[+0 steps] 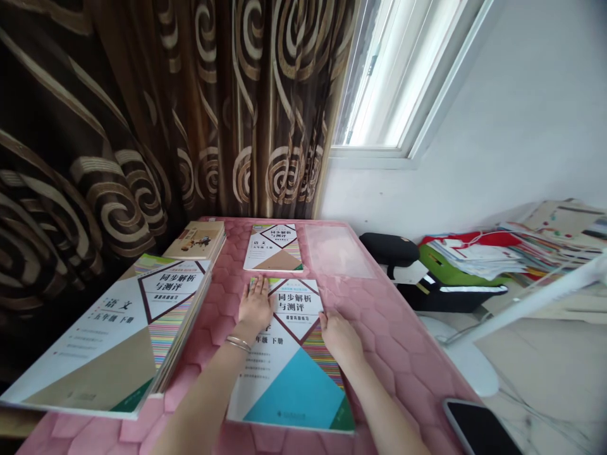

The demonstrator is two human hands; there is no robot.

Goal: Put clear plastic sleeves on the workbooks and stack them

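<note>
A workbook with a white, blue and striped cover [291, 373] lies on the pink padded tabletop [393, 354] in front of me. My left hand [256, 308] rests flat on its upper left part, fingers stretched out, a bracelet on the wrist. My right hand [339, 335] lies at the book's right edge, fingers against the cover; it seems to hold nothing. Behind it lies a second, smaller-looking workbook [275, 248] with a tan corner.
A stack of similar books [118, 335] sits at the left, a thinner book [199, 240] behind it. A clear plastic sheet [337, 251] lies at the back right. A black phone [478, 430] lies near right. Piled papers [512, 253] and a black case [389, 248] crowd the right. A patterned curtain hangs behind.
</note>
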